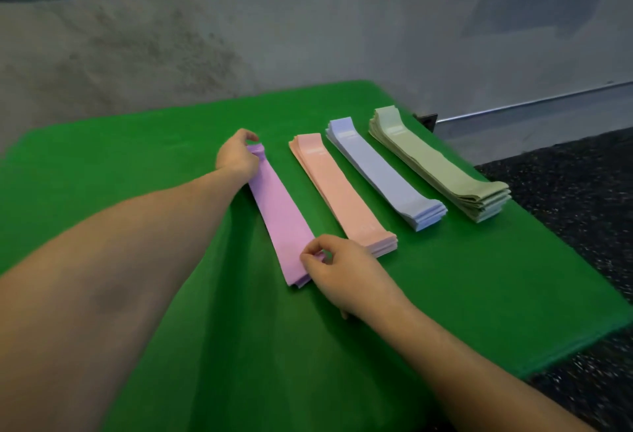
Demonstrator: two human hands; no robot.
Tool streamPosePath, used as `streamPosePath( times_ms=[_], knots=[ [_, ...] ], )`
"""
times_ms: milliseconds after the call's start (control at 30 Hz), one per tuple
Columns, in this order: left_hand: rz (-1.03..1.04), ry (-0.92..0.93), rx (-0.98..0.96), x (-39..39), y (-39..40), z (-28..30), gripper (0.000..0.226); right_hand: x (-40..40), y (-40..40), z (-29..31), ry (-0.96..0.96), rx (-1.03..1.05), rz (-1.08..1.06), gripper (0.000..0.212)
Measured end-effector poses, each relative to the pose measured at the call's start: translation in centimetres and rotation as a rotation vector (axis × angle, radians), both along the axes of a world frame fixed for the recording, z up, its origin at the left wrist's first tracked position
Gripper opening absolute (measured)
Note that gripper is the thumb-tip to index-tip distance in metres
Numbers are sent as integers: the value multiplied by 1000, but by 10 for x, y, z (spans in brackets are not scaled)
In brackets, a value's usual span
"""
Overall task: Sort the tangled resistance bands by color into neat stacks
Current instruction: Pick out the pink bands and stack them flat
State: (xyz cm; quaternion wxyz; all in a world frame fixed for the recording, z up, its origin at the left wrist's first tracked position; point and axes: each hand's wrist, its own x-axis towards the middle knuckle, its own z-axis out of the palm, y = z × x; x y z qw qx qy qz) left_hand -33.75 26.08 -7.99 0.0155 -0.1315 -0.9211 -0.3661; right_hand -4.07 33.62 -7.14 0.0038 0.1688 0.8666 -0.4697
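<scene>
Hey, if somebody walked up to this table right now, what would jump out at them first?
Four tidy stacks of bands lie side by side on the green cloth: purple stack, pink stack, blue stack and, at the far right, green stack. The left hand pinches the purple stack's far end, and the right hand pinches its near end.

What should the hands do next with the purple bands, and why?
Probably square up the purple stack and let go. The left hand pinches its far end and the right hand its near end, where layers still show offset. The pink stack, blue stack and green stack already lie sorted.
</scene>
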Motion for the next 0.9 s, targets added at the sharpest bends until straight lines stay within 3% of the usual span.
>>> streamPosePath(
  times_ms=[267, 567, 900],
  knots=[
    [53, -55, 49, 23, -17, 9, 48, 5, 1, 1, -18, -95, -33, 14],
    [-121, 24, 82, 102, -56, 21, 35, 35, 1, 11, 65, -170, -11, 12],
    [-257, -23, 76, 205, -114, 31, 27, 74, -17, 41, 81, -185, -19, 11]
  ],
)
